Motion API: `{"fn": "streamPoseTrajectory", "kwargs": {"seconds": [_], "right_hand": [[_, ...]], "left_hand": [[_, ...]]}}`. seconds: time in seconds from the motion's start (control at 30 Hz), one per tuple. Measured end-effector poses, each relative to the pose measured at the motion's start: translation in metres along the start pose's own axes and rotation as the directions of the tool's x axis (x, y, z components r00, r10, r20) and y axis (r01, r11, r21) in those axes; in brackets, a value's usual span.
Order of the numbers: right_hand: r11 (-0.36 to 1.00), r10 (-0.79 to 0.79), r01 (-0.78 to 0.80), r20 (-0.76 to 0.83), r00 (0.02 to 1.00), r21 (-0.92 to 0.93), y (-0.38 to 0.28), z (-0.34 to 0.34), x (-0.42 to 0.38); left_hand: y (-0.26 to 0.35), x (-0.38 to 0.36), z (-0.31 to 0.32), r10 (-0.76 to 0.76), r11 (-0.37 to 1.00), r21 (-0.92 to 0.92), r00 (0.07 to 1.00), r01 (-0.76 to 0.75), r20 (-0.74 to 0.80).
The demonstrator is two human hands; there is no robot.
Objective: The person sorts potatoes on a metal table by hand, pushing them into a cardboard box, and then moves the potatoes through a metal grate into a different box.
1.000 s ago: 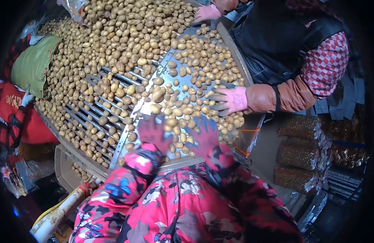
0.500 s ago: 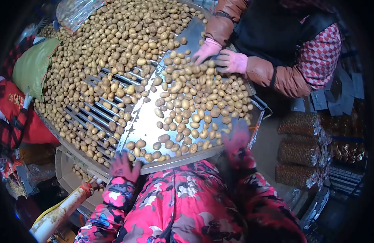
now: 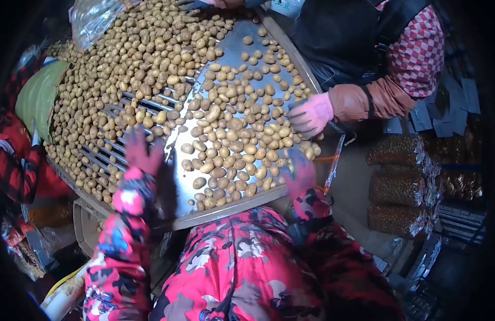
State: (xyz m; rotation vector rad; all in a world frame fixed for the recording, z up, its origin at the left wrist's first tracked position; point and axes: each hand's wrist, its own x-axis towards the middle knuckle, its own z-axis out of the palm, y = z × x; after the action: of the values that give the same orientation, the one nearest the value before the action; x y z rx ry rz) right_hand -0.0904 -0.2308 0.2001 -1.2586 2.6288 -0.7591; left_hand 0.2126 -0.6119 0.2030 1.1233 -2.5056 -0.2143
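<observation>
Potatoes (image 3: 231,139) under open L hand (image 3: 142,152), R hand (image 3: 299,172).

Potatoes (image 3: 231,134) lie on the tray (image 3: 226,206) before me, my left hand (image 3: 142,152) over the rollers (image 3: 105,155) left, my right hand (image 3: 300,174) at the tray's right edge, netted sacks (image 3: 400,187) further right.

Your left hand (image 3: 142,152) sits left of centre, red glove, fingers spread, arm reaching up-frame. Your right hand (image 3: 299,172) right of centre, fingers loosely open, blurry, both sleeves camo-red.
</observation>
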Motion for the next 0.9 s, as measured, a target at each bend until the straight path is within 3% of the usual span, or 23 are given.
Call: {"fn": "streamPoseTrajectory", "kwargs": {"seconds": [0.1,0.13,0.17,0.2,0.27,0.3,0.33,0.4,0.43,0.47,0.5,0.57,0.6,0.67,0.7,0.77,0.83,0.9], "right_hand": [[0.993,-0.038,0.041,0.031,0.999,-0.107,-0.010,-0.002,0.026],[0.988,-0.059,0.066,0.054,0.997,-0.142,-0.021,-0.003,0.042],[0.975,-0.079,0.093,0.078,0.994,-0.203,-0.029,-0.002,0.055],[0.950,-0.047,0.091,0.153,0.987,-0.299,-0.039,-0.001,0.067],[0.871,0.033,0.118,0.297,0.954,-0.476,-0.056,0.001,0.087],[0.848,0.103,0.098,0.344,0.933,-0.520,-0.055,0.007,0.098],[0.880,0.054,0.082,0.270,0.961,-0.469,-0.052,0.011,0.098],[0.929,-0.042,0.083,0.119,0.992,-0.361,-0.043,0.014,0.092],[0.992,-0.086,0.103,0.202,0.976,-0.075,-0.054,0.010,0.089],[0.981,-0.192,0.191,0.139,0.971,0.021,-0.075,0.011,0.077],[0.953,-0.289,0.280,0.067,0.955,0.116,-0.100,0.017,0.062],[0.847,-0.499,0.462,0.093,0.862,0.265,-0.133,0.032,0.036],[0.829,-0.528,0.490,0.091,0.844,0.268,-0.137,0.032,0.039],[0.801,-0.573,0.533,0.092,0.815,0.273,-0.144,0.024,0.045],[0.805,-0.574,0.548,0.065,0.816,0.225,-0.131,0.023,0.060],[0.946,-0.230,0.194,0.116,0.966,0.260,-0.096,0.014,0.090],[0.967,-0.164,0.189,-0.152,0.975,0.168,-0.058,0.001,0.117],[0.997,-0.026,0.022,0.045,0.999,0.075,-0.043,-0.012,0.151]], "left_hand": [[-0.039,0.008,0.044,-0.249,0.956,0.230,0.919,0.182,0.307],[0.023,-0.010,0.015,-0.219,0.937,0.322,0.944,0.133,0.246],[0.022,-0.031,0.034,-0.078,0.954,0.298,0.989,0.036,0.129],[0.070,-0.038,0.017,-0.097,0.904,0.427,0.979,0.013,0.177],[0.089,-0.074,0.044,0.187,0.980,0.029,0.961,-0.197,0.202],[0.136,-0.064,0.001,0.123,0.959,-0.282,0.930,-0.022,0.346],[0.146,-0.076,0.004,0.209,0.953,-0.269,0.946,-0.140,0.246],[0.158,-0.074,-0.005,0.272,0.894,-0.403,0.952,-0.197,0.139],[0.164,-0.074,-0.007,0.139,0.776,-0.629,0.963,0.040,0.233],[0.170,-0.077,-0.011,0.035,0.562,-0.780,0.934,0.275,0.355],[0.175,-0.076,-0.017,-0.013,0.132,-0.764,0.771,0.632,0.636],[0.158,-0.080,0.000,0.141,-0.253,-0.633,0.675,0.732,0.724],[0.150,-0.089,0.002,0.085,-0.205,-0.687,0.712,0.697,0.697],[0.124,-0.104,-0.019,0.095,-0.429,-0.543,0.634,0.722,0.767],[0.115,-0.111,-0.029,-0.012,-0.382,-0.566,0.609,0.730,0.793],[0.101,-0.140,-0.044,-0.248,-0.328,-0.655,0.607,0.680,0.755],[0.087,-0.155,-0.066,-0.315,-0.213,-0.628,0.556,0.748,0.769],[0.084,-0.172,-0.062,-0.411,-0.085,-0.703,0.618,0.706,0.670]]}}
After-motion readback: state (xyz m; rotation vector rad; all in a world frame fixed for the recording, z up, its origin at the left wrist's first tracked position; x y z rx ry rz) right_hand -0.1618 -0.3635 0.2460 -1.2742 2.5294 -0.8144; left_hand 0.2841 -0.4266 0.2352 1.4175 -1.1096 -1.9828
